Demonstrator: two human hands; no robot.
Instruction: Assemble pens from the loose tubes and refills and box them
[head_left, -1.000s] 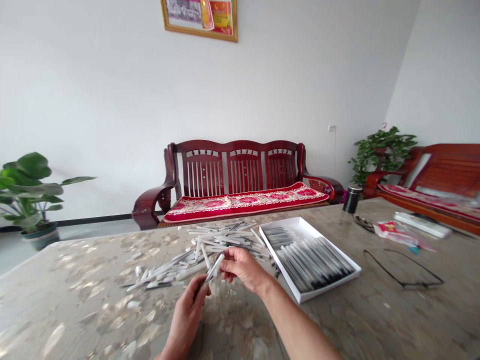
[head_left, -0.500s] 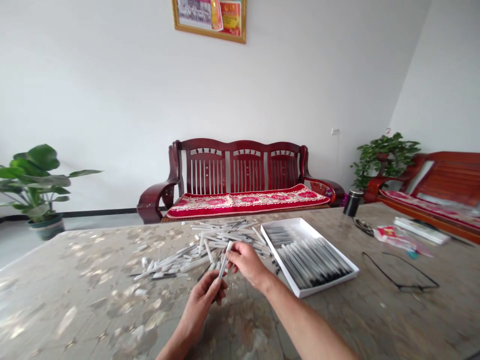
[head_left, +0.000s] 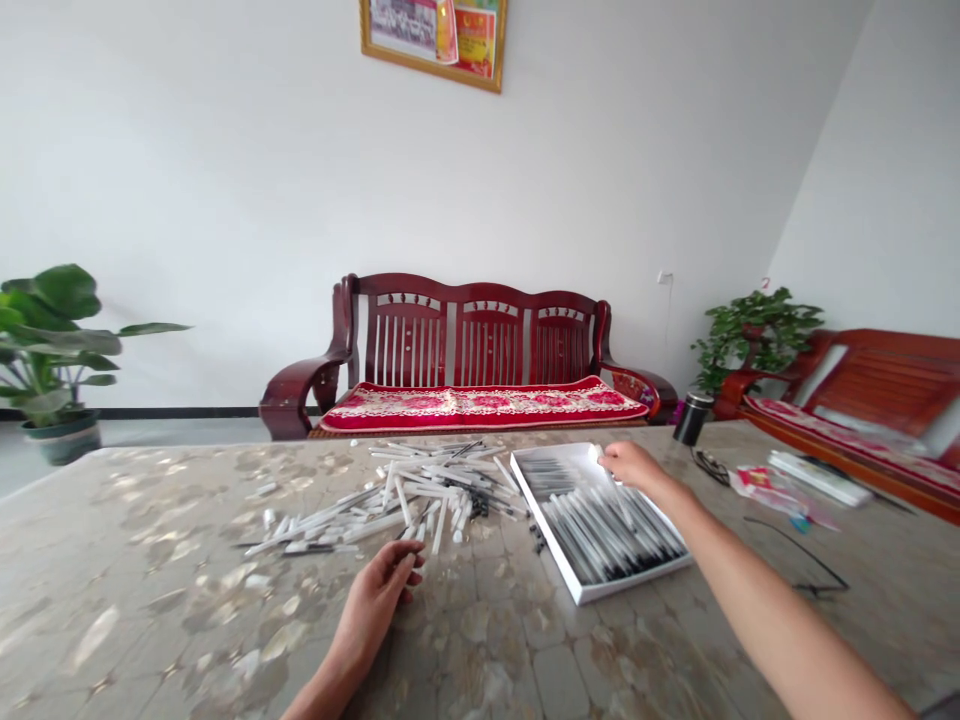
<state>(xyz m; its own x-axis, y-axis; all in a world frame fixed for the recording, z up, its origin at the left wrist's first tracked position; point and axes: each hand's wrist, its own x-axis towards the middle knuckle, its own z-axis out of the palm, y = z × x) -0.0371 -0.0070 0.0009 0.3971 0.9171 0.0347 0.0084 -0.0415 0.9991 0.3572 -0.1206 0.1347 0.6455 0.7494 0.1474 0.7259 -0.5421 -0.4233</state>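
Note:
My right hand [head_left: 631, 467] is over the far right part of a shallow white box [head_left: 550, 542]. Its fingers are closed on a pen, of which a pale end [head_left: 598, 452] shows by the fingertips. Inside the box lie rows of clear pens with black tips [head_left: 600, 535]. My left hand [head_left: 386, 578] rests low over the table at the near edge of a loose pile of white pen parts [head_left: 360, 520]. Its fingers are loosely curled and a little apart, and I see nothing in them.
Black small parts [head_left: 537, 540] lie beside the box's left wall. To the right are eyeglasses [head_left: 806, 555], a plastic packet [head_left: 772, 485], a long white box [head_left: 819, 478] and a dark cup [head_left: 693, 418]. A wooden bench [head_left: 487, 345] stands behind the table.
My right hand has moved from the pile to the box on the right, carrying the pen. My left hand has let go of it and shifted slightly left. The view has turned slightly.

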